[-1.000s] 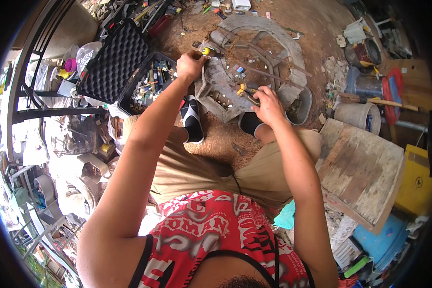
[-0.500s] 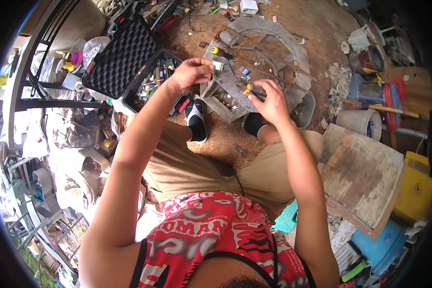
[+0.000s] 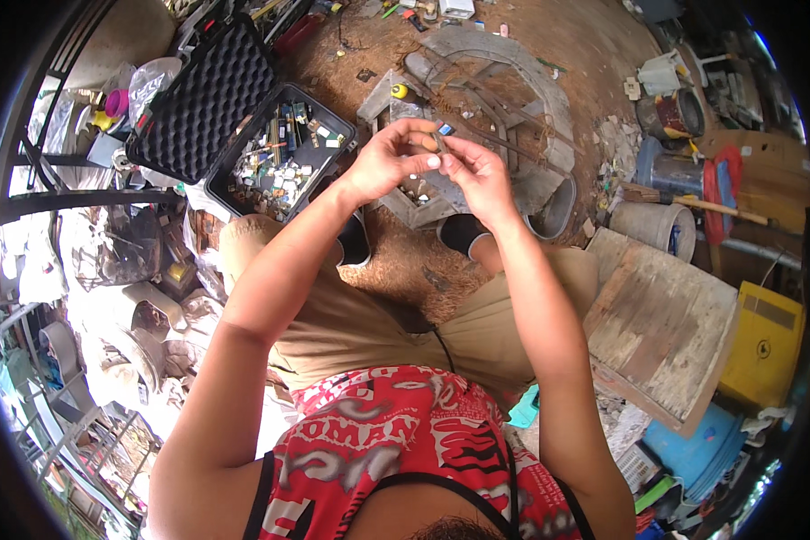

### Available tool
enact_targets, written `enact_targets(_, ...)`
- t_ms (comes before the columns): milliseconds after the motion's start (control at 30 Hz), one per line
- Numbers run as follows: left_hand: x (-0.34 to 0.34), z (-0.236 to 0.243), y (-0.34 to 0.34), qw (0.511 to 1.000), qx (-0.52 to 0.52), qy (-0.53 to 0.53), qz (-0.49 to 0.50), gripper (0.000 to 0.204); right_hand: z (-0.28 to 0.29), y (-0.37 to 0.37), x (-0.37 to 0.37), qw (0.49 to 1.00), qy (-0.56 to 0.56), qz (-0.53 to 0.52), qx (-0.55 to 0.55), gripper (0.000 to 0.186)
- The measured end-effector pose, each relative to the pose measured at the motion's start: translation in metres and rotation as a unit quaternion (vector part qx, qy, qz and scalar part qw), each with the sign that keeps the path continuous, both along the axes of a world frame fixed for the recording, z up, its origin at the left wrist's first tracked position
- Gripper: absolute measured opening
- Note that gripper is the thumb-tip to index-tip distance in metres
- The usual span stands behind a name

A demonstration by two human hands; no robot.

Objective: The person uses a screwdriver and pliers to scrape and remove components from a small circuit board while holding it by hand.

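Note:
My left hand [image 3: 389, 164] and my right hand [image 3: 482, 178] meet in front of me, over a grey concrete frame [image 3: 412, 214]. Fingertips of both hands pinch a small greyish piece [image 3: 438, 144], mostly covered by the fingers, so its kind is not clear. Just beyond my left hand, a yellow-handled tool [image 3: 400, 91] lies on the frame. A small blue piece [image 3: 445, 130] shows beside the fingertips of my right hand.
At the left lies an open black case [image 3: 349, 144] with a foam-lined lid [image 3: 209, 106], holding many small electronic parts. A round concrete ring [image 3: 549, 99] with rusty rods is beyond my hands. A worn wooden board [image 3: 661, 328] lies at the right, near a yellow box [image 3: 765, 346].
My hands have come together from apart, the left moving right and slightly down, the right moving left. The yellow piece earlier at my right fingertips no longer shows clearly. The view has shifted slightly.

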State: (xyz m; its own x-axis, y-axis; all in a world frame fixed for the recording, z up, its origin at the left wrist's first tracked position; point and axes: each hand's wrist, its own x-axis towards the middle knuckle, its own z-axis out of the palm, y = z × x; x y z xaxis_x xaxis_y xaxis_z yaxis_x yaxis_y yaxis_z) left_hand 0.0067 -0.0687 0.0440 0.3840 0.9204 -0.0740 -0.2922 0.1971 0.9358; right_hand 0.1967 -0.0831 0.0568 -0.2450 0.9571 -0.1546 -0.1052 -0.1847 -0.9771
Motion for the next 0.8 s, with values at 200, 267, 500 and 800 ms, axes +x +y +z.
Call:
enact_targets(200, -0.005, -0.008, 0.006, 0.977, 0.124, 0.112, 0.131, 0.027, 0.003, 0.036, 0.000, 0.992, -0.010, 0.117, -0.041, 0.040)
enact_targets(267, -0.011, -0.007, 0.009, 0.937, 0.233, 0.171, 0.195, 0.023, 0.013, 0.047, -0.002, 0.979, 0.029, 0.184, -0.078, 0.046)
enact_targets(500, -0.021, 0.009, 0.010, 0.885, 0.312, 0.235, 0.253, 0.016, 0.005, 0.098, -0.034, 0.879, -0.438, 0.087, 0.170, 0.060)
enact_targets(800, -0.021, 0.012, 0.010, 0.892, 0.309, 0.240, 0.226, 0.014, -0.027, 0.122, -0.058, 0.830, -0.485, 0.081, 0.263, 0.044)
